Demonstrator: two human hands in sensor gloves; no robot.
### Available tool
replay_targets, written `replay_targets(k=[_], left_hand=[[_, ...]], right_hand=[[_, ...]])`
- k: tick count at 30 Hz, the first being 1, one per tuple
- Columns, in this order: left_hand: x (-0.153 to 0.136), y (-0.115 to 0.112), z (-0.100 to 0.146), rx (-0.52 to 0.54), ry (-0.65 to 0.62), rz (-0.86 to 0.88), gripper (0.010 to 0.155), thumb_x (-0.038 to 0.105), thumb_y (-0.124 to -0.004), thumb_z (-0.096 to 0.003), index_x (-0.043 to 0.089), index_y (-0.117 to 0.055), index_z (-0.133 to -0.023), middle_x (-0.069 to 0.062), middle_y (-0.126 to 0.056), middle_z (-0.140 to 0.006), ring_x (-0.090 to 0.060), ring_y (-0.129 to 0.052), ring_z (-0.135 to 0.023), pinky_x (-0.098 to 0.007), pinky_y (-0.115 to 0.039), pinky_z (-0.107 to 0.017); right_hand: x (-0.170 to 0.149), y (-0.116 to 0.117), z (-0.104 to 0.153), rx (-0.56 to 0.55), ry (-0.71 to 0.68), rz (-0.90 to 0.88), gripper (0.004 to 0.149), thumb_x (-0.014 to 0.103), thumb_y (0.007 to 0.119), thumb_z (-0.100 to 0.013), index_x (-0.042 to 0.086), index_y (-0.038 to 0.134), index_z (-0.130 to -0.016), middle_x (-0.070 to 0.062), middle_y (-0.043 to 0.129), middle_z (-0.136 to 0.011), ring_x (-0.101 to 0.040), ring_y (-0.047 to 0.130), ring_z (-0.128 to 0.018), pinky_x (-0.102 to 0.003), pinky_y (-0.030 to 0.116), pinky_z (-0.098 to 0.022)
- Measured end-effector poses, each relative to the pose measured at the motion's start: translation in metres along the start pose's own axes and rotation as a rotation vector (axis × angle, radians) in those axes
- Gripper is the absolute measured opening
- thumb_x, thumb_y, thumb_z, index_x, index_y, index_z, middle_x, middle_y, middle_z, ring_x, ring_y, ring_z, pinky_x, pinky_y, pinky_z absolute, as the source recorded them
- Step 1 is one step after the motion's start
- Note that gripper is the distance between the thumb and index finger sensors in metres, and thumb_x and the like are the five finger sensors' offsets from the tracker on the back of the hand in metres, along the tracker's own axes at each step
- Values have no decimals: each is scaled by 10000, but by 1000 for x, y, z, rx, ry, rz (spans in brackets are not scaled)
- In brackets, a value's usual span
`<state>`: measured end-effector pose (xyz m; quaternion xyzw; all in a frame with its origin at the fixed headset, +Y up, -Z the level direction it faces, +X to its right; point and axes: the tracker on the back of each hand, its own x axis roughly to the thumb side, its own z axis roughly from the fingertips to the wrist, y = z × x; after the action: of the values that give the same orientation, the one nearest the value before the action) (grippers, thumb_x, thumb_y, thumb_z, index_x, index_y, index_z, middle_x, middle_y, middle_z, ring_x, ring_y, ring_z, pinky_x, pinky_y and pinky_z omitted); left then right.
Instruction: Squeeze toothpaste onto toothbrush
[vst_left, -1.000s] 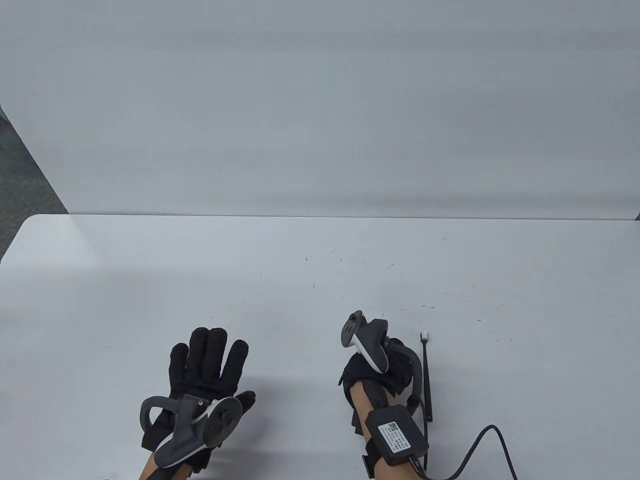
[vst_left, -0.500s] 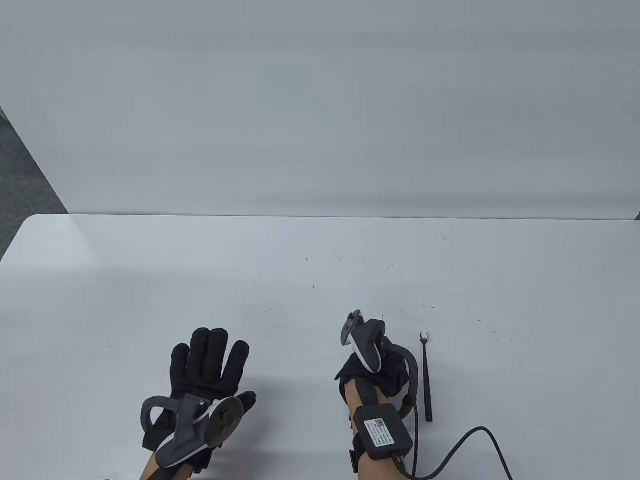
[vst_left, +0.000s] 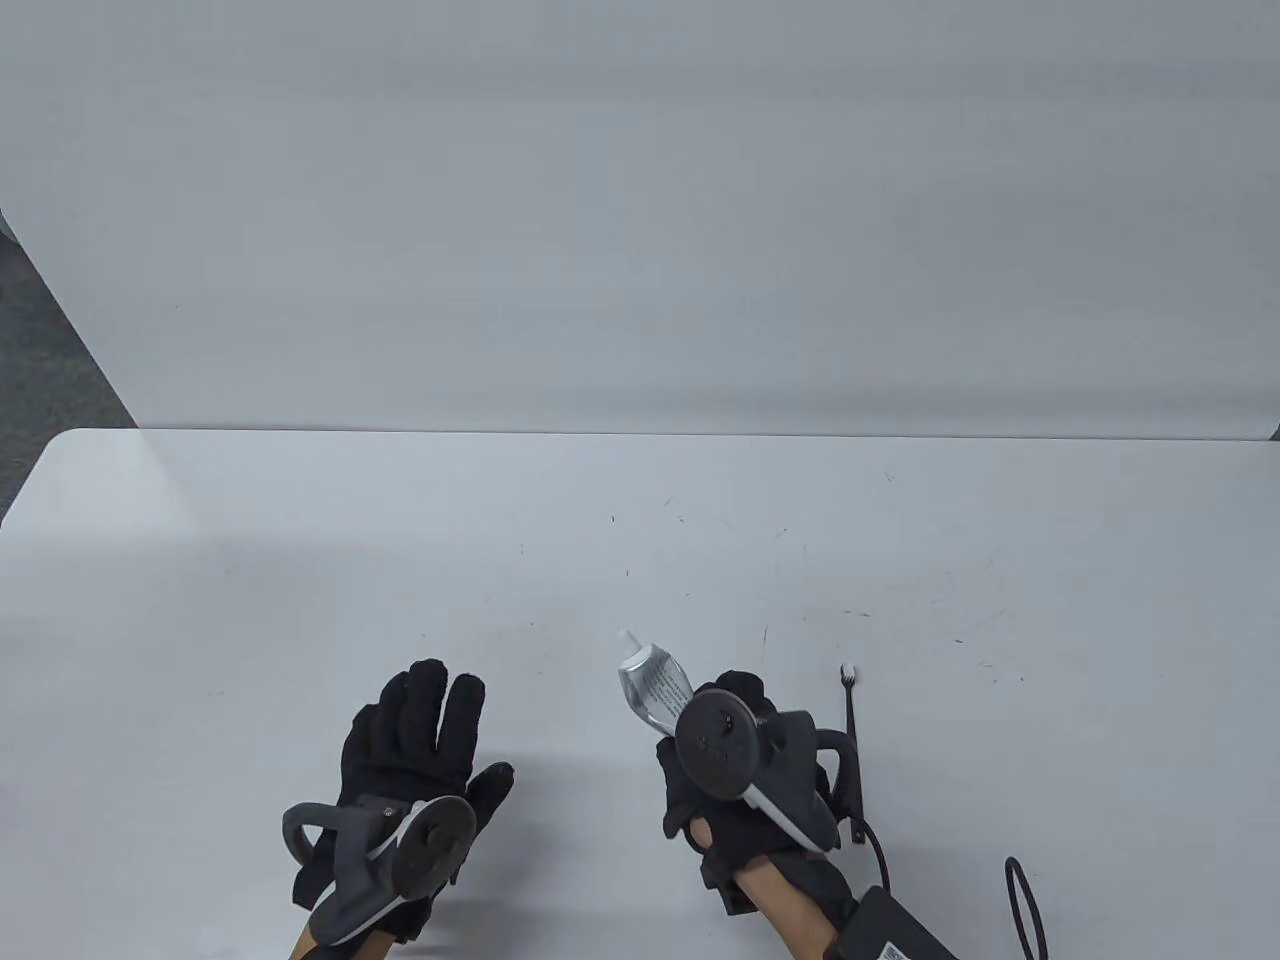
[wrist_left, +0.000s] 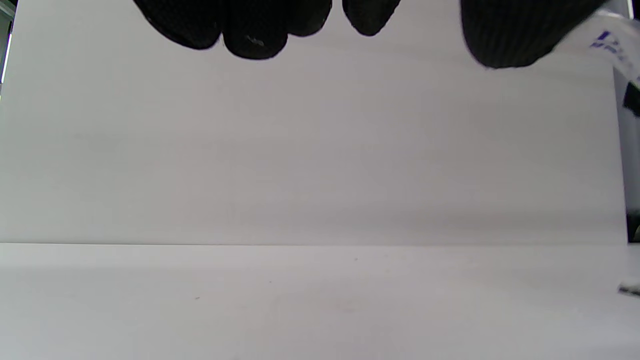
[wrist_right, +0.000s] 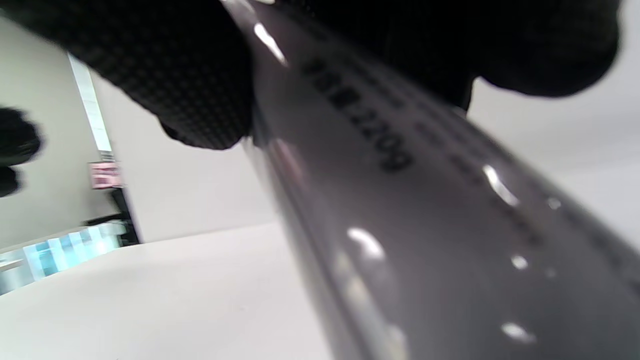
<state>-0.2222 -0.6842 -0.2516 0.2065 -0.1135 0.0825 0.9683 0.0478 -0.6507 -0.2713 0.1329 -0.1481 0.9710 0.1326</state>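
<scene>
My right hand (vst_left: 735, 745) grips a silver toothpaste tube (vst_left: 652, 683) with a white cap, its cap end pointing up and to the far left. The tube (wrist_right: 425, 210) fills the right wrist view, with my gloved fingers (wrist_right: 165, 75) around it. A black toothbrush (vst_left: 852, 735) with white bristles lies on the white table (vst_left: 640, 540) just right of my right hand. My left hand (vst_left: 420, 735) is open, palm down, fingers spread, holding nothing, left of the tube. Its fingertips (wrist_left: 255, 35) hang at the top of the left wrist view.
A black cable (vst_left: 1025, 905) loops on the table at the bottom right. A white wall panel (vst_left: 640, 220) stands behind the table's far edge. Grey floor shows at the far left.
My right hand has turned over and drawn back a little, and the toothpaste tube now shows sticking out of its grip. My left hand has shifted slightly right.
</scene>
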Motion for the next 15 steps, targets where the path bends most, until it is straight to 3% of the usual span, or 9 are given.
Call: replay_targets(k=[5,7,10,12,15], left_hand=[[-2,1,1,62,-84,400,609,510,-794,-448,253,-700,-992,-107,-751,-1029,-290,-949,-692,-497,-811,-507],[-3,-3,1,31,-53,642,552,455,-812,-457,231,-756,-958,-122,-825,-970,-286,-986,-599,-495,-830,-439],[0,-13,0,-101,-15,964,576,413,-821,-464,198,-708,-987,-156,-802,-974,-313,-977,-560,-520,-810,-413],[6,-17,-1,-133,-35,1006,609,414,-816,-463,193,-663,-1009,-155,-800,-966,-309,-973,-544,-520,-808,-408],[13,-20,0,-149,-66,934,633,422,-798,-458,206,-620,-1026,-139,-799,-950,-282,-967,-532,-511,-810,-412]], right_hand=[[7,11,27,-153,-153,150,515,372,882,-356,7,782,-707,-195,776,-826,-335,983,-439,-440,887,-228],[9,15,34,-174,-192,148,515,371,883,-355,8,783,-706,-194,778,-825,-334,984,-437,-443,887,-226],[16,19,42,-167,-238,204,515,371,884,-356,10,783,-708,-193,779,-827,-331,984,-437,-443,887,-226],[19,21,46,-170,-265,231,515,371,884,-355,11,783,-709,-191,779,-828,-331,984,-438,-441,888,-227],[20,22,49,-158,-280,223,515,371,884,-355,10,783,-709,-191,778,-829,-332,983,-439,-444,886,-228]])
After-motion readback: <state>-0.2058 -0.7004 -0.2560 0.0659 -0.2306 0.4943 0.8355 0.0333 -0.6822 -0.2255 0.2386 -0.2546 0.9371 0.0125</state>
